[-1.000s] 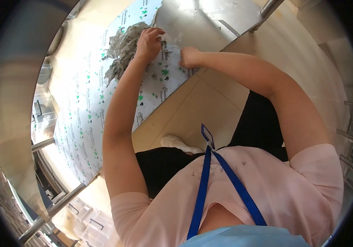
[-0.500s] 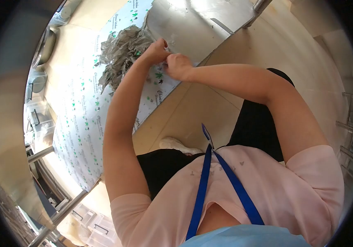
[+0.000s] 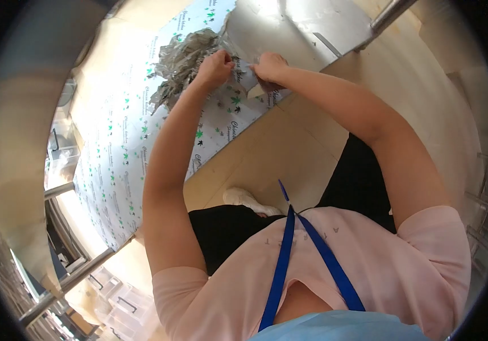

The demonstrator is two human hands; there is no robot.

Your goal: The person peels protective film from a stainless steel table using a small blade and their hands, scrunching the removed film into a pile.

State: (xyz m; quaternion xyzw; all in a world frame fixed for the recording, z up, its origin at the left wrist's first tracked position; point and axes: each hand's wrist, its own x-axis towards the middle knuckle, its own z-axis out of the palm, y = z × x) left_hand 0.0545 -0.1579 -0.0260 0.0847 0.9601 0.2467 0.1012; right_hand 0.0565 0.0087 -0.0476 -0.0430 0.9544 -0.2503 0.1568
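A metal sheet (image 3: pixel 312 25) is partly covered with printed protective film (image 3: pixel 124 153), white-blue with green leaves and black lettering. Crumpled grey film (image 3: pixel 184 59) lies in a heap on the printed part, along the edge of the bare metal. My left hand (image 3: pixel 215 69) is closed at the right side of this heap, its fingertips on the film. To its right, my right hand (image 3: pixel 269 67) pinches a loose flap of film (image 3: pixel 258 91) near the sheet's front edge. A gap separates the two hands.
Metal rails (image 3: pixel 389 17) run by the sheet's far right corner, and another metal rail (image 3: pixel 87 270) passes at lower left. Clear plastic boxes (image 3: pixel 122 310) stand on the left. Tiled floor (image 3: pixel 267 142) lies between the sheet and my legs.
My hands were together; now my right hand has moved right and away from my left, with a flap of film at its fingers. The view has shifted slightly.
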